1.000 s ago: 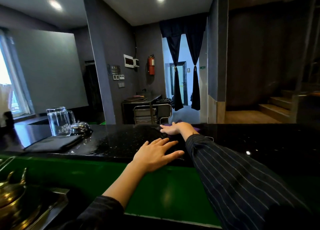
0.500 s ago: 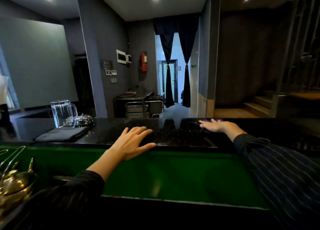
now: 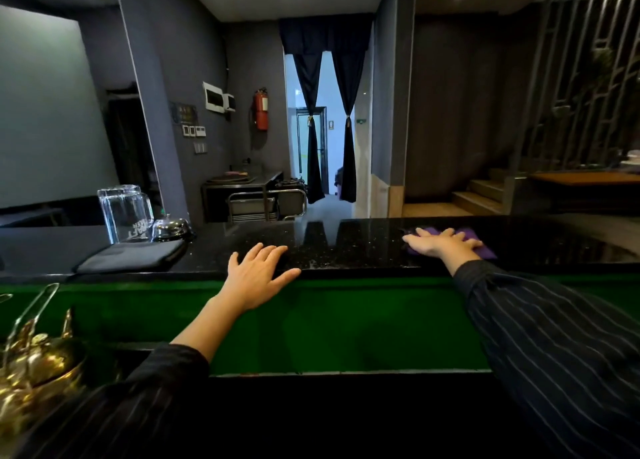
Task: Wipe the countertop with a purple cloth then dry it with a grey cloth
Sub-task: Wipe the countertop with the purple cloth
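The black speckled countertop [image 3: 346,247] runs across the view above a green front panel. My right hand [image 3: 440,244] lies flat, fingers spread, on the purple cloth [image 3: 479,245], pressing it onto the counter's right part. My left hand [image 3: 258,273] rests palm down, holding nothing, on the counter's near edge at the centre. A folded grey cloth [image 3: 130,256] lies on the counter to the left, well away from both hands.
A glass pitcher [image 3: 123,214] and a small metal bell [image 3: 171,228] stand just behind the grey cloth. Brass-coloured ware [image 3: 34,365] sits at lower left below the counter. Beyond the counter are a metal cart [image 3: 266,204], a curtained doorway and stairs at right.
My right hand has slid the purple cloth to the right along the counter. My left hand has stayed flat near the counter's edge while the view turned to the right.
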Demonstrator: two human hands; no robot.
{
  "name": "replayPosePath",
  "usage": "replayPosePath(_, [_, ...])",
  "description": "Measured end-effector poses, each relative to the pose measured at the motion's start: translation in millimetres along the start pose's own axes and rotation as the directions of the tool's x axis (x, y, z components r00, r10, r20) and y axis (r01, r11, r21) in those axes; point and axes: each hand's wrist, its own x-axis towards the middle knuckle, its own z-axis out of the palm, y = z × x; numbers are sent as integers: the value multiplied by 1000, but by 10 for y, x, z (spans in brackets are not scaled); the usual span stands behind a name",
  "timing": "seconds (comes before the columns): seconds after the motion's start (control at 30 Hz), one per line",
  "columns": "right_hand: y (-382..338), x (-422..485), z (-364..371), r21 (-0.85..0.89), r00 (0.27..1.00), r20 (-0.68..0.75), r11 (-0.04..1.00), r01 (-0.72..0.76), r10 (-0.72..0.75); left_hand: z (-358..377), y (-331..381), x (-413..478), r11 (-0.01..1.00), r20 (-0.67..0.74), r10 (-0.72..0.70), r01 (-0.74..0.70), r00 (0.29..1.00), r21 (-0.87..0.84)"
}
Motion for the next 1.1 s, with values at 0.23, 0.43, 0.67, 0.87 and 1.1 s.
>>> replayPosePath(0.23, [-1023, -106, 85, 8, 964, 71, 967, 256, -255, 62, -70, 11, 997, -46, 75, -74, 996, 17])
replayPosePath(0.43, [-1746, 78, 85, 10, 922, 117, 929, 370, -368, 122, -95, 53, 994, -62, 102, -98, 993, 57])
replayPosePath(0.67, [-2635, -17, 193, 107, 753, 222, 784, 612, -619, 126, -142, 84, 992, -70, 118, -113, 991, 61])
replayPosePath(0.87, [-2551, -483, 220, 95, 606, 251, 642, 761, -755, 93, -231, -131, 967, -171, 250, -253, 953, 2])
replayPosePath(1.1, [-2066, -763, 286, 34, 569, 159, 580, 814, -807, 70, -720, -530, 991, -230, 97, -115, 968, -66])
